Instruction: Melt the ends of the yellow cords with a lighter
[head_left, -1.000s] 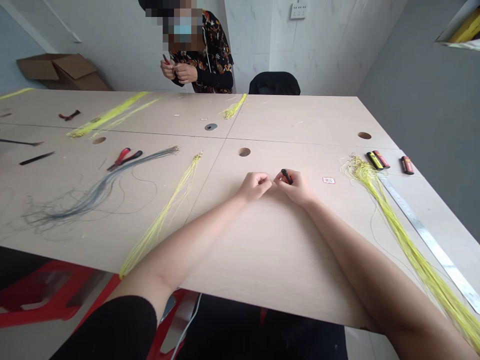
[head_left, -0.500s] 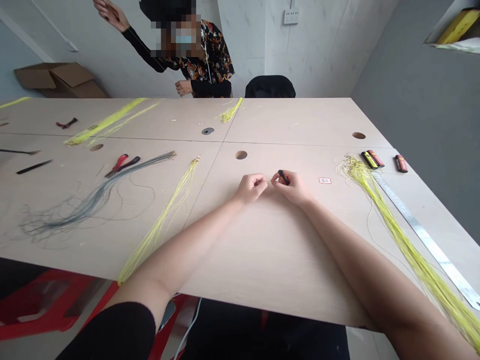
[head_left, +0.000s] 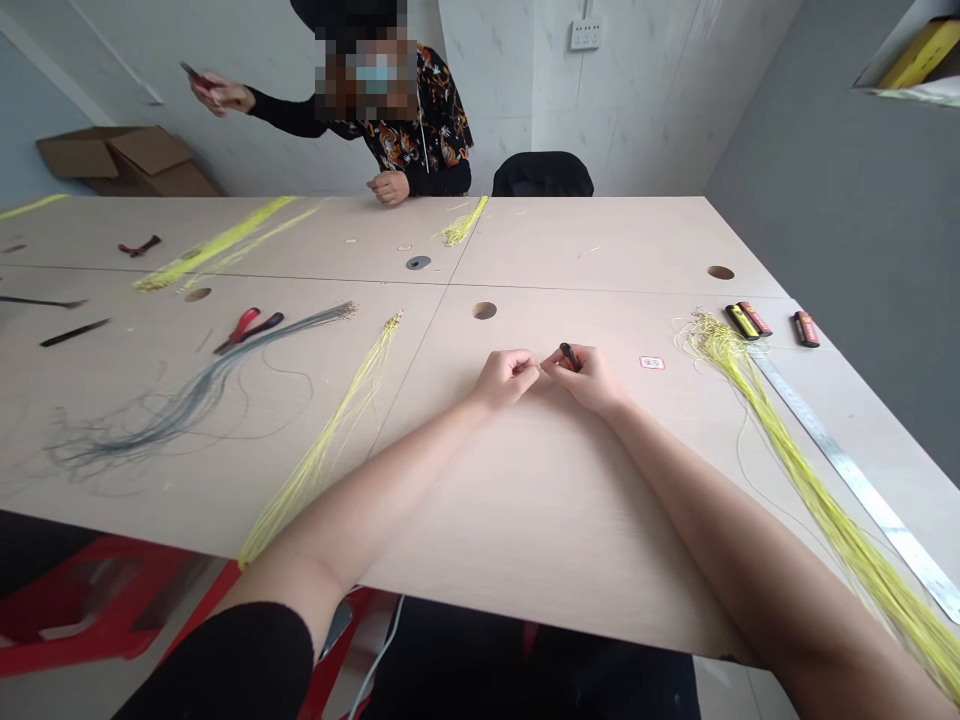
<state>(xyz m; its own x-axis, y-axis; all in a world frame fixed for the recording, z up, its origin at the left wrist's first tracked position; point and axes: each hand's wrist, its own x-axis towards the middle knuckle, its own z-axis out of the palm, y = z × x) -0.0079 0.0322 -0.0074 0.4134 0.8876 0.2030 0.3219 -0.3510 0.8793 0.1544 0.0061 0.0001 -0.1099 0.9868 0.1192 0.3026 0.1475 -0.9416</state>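
Note:
Both hands meet over the middle of the table, their fingertips almost touching. My left hand (head_left: 508, 376) is closed in a pinch; a tiny thin piece shows at its fingertips, too small to name. My right hand (head_left: 592, 378) is closed round a small black-and-orange stick-like tool (head_left: 571, 356), its black end pointing up and away. The thumb and forefinger of that hand pinch close to the left fingertips. To the right of my right hand lies a small red-bordered label (head_left: 652, 363).
Yellow line bundles (head_left: 795, 450) flank my arms, the right one beside a steel ruler (head_left: 855, 475) and several small black-ended cylinders (head_left: 742, 321). At left lie grey lines (head_left: 217, 375) and red-and-black pliers (head_left: 247, 328). Table holes (head_left: 484, 311) lie ahead. A co-worker (head_left: 420, 130) is across.
My hands stay nearly in place, fingertips together. Across the table, the co-worker's raised hand has come lower and now shows a tool; their other hand has moved to the table edge.

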